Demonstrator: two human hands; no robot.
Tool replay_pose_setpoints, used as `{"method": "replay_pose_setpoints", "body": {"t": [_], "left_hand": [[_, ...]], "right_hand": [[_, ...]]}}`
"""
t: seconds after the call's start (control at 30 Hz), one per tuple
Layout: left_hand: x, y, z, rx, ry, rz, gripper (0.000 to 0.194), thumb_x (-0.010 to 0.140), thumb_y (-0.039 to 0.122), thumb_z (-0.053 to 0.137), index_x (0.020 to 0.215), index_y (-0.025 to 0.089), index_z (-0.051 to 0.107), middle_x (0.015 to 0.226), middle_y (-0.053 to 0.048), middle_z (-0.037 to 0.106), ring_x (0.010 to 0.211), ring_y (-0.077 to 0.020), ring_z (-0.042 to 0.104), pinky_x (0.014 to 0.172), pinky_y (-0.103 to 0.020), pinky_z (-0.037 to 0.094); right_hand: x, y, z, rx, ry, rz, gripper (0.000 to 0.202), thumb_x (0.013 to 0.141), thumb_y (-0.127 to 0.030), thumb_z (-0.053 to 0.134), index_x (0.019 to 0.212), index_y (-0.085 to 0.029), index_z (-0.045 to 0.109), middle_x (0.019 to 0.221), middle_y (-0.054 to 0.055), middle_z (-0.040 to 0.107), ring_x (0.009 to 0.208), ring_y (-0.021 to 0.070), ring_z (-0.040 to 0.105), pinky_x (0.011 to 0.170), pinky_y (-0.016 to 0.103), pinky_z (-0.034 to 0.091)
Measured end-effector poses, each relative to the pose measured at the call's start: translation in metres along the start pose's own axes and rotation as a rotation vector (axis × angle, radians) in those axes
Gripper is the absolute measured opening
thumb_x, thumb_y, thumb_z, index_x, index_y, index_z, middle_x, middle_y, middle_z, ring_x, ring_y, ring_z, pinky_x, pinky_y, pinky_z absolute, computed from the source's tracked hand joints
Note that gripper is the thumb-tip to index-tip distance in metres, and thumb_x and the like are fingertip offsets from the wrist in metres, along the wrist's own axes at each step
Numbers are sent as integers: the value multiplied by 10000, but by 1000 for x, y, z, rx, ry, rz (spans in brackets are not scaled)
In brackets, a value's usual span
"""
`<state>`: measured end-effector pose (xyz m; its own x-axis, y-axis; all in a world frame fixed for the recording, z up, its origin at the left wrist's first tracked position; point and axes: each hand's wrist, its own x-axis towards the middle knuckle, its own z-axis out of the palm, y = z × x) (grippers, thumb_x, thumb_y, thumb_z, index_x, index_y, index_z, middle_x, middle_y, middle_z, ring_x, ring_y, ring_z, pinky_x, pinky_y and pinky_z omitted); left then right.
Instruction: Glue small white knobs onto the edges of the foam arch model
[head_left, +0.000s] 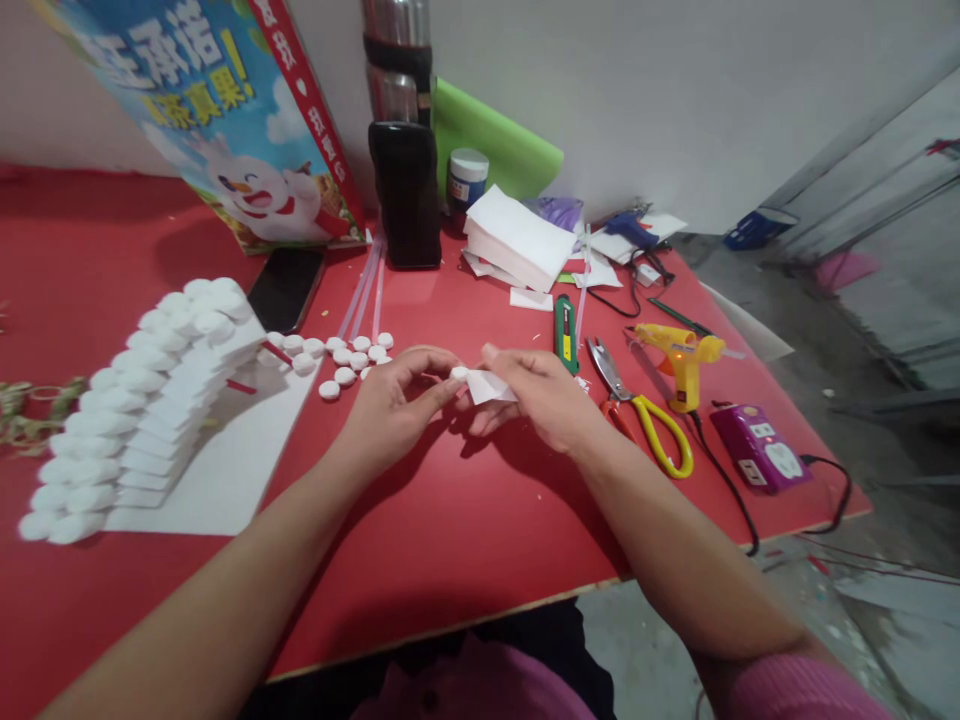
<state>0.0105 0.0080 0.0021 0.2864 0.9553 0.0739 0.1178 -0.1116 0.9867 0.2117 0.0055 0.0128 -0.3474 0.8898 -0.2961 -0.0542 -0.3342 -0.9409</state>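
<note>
My left hand [409, 395] pinches a small round white disc [459, 374] between thumb and fingertips. A small folded piece of white paper [489, 387] is gripped in my right hand [536, 390], right beside the disc; whether the two touch is hard to make out. Several more white discs [344, 376] lie loose on the red table just left of my left hand. Farther left stands a stepped, curved row of white paper pieces [169, 420] edged with white discs [97, 420], on a white sheet [259, 470].
To the right lie a green utility knife [565, 335], scissors with yellow and red handles [660, 435], a yellow glue gun [679, 355] and a purple power socket [759, 447] with cords. Behind are a paper stack [517, 240], a black phone [287, 288], a flask [397, 60] and a printed box [240, 130].
</note>
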Motion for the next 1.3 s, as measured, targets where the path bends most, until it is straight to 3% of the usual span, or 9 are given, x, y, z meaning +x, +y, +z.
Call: {"method": "replay_pose_setpoints", "body": {"t": [0.1, 0.17, 0.27, 0.4, 0.6, 0.83, 1.03, 1.17, 1.3], "left_hand": [[2, 2, -3, 113, 35, 97, 134, 909, 340, 727, 961, 217, 735, 1070, -78, 752, 964, -236, 710, 903, -385, 584], [3, 4, -5, 186, 40, 160, 105, 916, 322, 716, 945, 223, 738, 1099, -77, 747, 1041, -246, 697, 977, -392, 559], [2, 6, -5, 232, 24, 176, 110, 929, 329, 707, 937, 225, 743, 1084, -77, 733, 1047, -250, 688, 998, -395, 542], [1, 6, -4, 234, 15, 163, 136, 934, 352, 708, 947, 224, 751, 1087, -77, 719, 1047, -250, 682, 996, -389, 536], [1, 6, -4, 192, 6, 132, 138, 924, 352, 720, 925, 222, 765, 1065, -79, 714, 1024, -245, 680, 974, -372, 535], [0, 7, -5, 146, 33, 72, 151, 900, 364, 759, 887, 214, 769, 1045, -73, 725, 1005, -228, 683, 961, -347, 527], [-4, 5, 2, -75, 59, -144, 249, 856, 437, 817, 939, 212, 752, 891, -38, 737, 812, -198, 675, 754, -311, 551], [-6, 6, 11, -81, 108, -123, 204, 854, 403, 818, 906, 212, 768, 912, -42, 771, 874, -203, 699, 816, -312, 558], [-9, 5, 17, -66, 175, -83, 179, 845, 370, 829, 911, 209, 789, 939, -51, 796, 921, -214, 721, 888, -338, 573]], "right_hand": [[6, -5, -4, 332, -177, 267, 593, 1169, -438, 197, 1103, -114, 688, 904, 152, 820, 668, 202, 794, 599, 312, 670], [8, -6, -5, 442, -255, 353, 607, 1170, -424, 155, 1149, -108, 672, 946, 161, 821, 705, 206, 799, 598, 311, 676], [7, -3, -5, 522, -266, 354, 488, 1167, -427, 280, 1128, -128, 664, 909, 106, 795, 649, 174, 743, 596, 321, 687], [5, 1, -4, 558, -316, 292, 270, 1120, -401, 499, 1090, -176, 645, 783, -13, 649, 549, 111, 554, 591, 318, 693], [2, 2, -7, 444, -335, 185, 273, 974, -431, 761, 1022, -177, 673, 834, -22, 576, 575, 85, 455, 594, 298, 685], [-2, 0, -4, 179, -119, 62, 382, 811, -413, 919, 1028, -150, 746, 696, -64, 577, 533, 80, 512, 609, 331, 675], [-4, 5, 2, -211, 110, -114, 421, 839, -565, 851, 820, -176, 692, 510, -52, 585, 474, 142, 611, 478, 259, 521], [-8, 11, 8, -566, 293, -397, 310, 947, -429, 743, 762, -188, 682, 583, -15, 626, 510, 115, 534, 509, 256, 387], [-11, 15, 12, -920, 383, -664, 273, 998, -301, 647, 748, -192, 668, 641, 6, 629, 592, 131, 521, 602, 292, 365]]}}
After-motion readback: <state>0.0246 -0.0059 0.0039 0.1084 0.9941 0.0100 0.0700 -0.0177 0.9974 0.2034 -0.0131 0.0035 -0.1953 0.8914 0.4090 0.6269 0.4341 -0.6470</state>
